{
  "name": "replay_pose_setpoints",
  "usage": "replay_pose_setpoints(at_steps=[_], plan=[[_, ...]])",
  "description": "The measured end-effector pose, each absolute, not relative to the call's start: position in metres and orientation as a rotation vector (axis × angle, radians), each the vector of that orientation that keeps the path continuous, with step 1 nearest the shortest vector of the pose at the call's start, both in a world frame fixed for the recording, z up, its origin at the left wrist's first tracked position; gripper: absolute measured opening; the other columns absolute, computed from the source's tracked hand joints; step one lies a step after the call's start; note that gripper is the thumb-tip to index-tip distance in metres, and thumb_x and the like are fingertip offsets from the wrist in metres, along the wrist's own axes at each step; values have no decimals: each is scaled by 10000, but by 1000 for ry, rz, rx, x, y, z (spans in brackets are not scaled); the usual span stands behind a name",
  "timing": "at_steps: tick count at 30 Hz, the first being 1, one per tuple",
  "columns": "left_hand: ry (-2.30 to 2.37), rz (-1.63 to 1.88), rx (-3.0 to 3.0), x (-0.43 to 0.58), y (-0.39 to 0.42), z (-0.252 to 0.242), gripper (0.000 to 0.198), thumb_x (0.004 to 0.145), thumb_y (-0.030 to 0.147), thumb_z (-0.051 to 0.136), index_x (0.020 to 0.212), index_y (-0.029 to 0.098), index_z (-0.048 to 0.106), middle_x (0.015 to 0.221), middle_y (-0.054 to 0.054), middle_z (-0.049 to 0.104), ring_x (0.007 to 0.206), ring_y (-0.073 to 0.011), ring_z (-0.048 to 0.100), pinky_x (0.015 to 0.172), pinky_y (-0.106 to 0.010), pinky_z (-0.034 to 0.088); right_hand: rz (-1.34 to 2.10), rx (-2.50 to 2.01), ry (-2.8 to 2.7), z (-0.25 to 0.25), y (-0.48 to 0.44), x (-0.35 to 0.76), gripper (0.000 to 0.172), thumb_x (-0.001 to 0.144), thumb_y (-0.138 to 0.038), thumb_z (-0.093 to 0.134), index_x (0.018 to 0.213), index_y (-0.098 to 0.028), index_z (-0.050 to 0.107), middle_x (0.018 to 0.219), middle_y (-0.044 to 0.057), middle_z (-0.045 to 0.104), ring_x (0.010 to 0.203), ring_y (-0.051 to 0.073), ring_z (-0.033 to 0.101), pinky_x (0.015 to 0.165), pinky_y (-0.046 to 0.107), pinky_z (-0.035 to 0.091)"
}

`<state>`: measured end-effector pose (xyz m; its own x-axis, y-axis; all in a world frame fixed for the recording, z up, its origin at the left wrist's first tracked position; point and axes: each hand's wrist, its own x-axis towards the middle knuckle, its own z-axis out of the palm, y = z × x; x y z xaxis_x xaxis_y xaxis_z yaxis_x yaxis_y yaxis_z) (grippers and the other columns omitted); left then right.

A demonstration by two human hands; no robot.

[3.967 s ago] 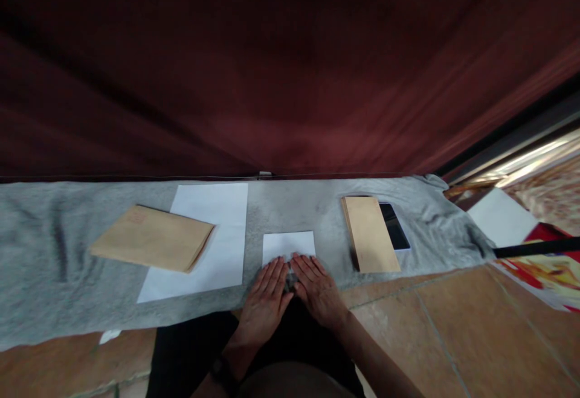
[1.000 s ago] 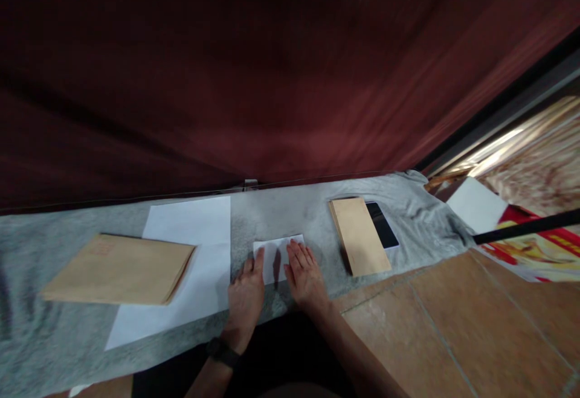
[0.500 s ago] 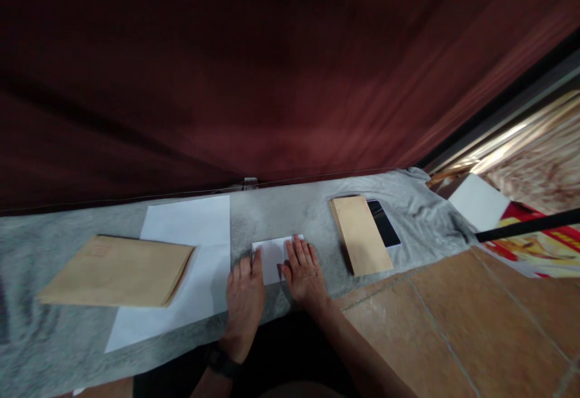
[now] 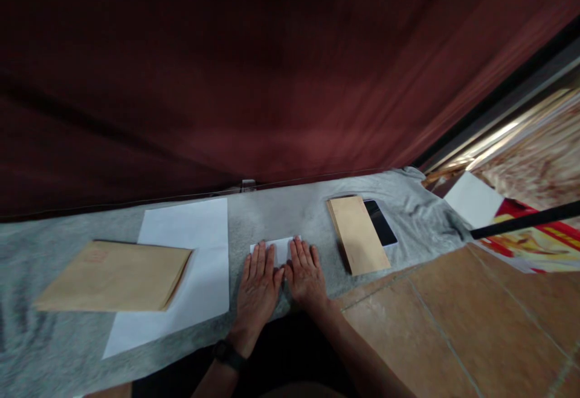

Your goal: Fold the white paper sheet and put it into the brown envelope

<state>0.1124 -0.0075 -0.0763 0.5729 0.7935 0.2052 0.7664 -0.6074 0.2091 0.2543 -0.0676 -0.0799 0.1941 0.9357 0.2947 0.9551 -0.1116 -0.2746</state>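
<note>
A small folded sheet of white paper (image 4: 281, 250) lies on the grey cloth in front of me, mostly covered by my hands. My left hand (image 4: 259, 286) rests flat on its left part, fingers stretched out. On its right part lies my right hand (image 4: 304, 274), also flat, the fingers pointing away from me. The two thumbs nearly meet over the paper's middle. Only the far edge and a patch between the hands show.
Left, brown envelopes (image 4: 122, 274) lie across larger white sheets (image 4: 199, 229). To the right, a stack of narrower brown envelopes (image 4: 360, 235) partly covers a dark phone (image 4: 381, 224). A grey cloth (image 4: 290, 205) covers the narrow surface, backed by a dark red curtain (image 4: 272, 84).
My left hand has moved right from the paper's left edge and now lies flat on it, its thumb close to the right one. My right hand has stayed almost in place.
</note>
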Motion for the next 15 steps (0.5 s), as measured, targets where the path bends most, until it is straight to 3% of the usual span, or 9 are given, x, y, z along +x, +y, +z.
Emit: replay_pose_setpoints(at_steps=[10,15], plan=[[1371,469,2687,109,-7,-77,636,1001,444,433,1529,89,410,1643,-224,271,1532,-367,243,1204,-561,297,-135,-2079,-1729,-82,-77,263,658,1035,-366,456,1607,-117,245,1560,164,454,1454,304,418,1233,515,248],[1431,526,2651,108,-9,-80,670,1013,466,389,1542,55,366,1625,-239,303,1531,-347,257,1208,-555,293,-186,-2078,-1730,-83,-80,266,668,1043,-348,436,1619,-119,187,1574,161,434,1464,304,402,1228,520,250]])
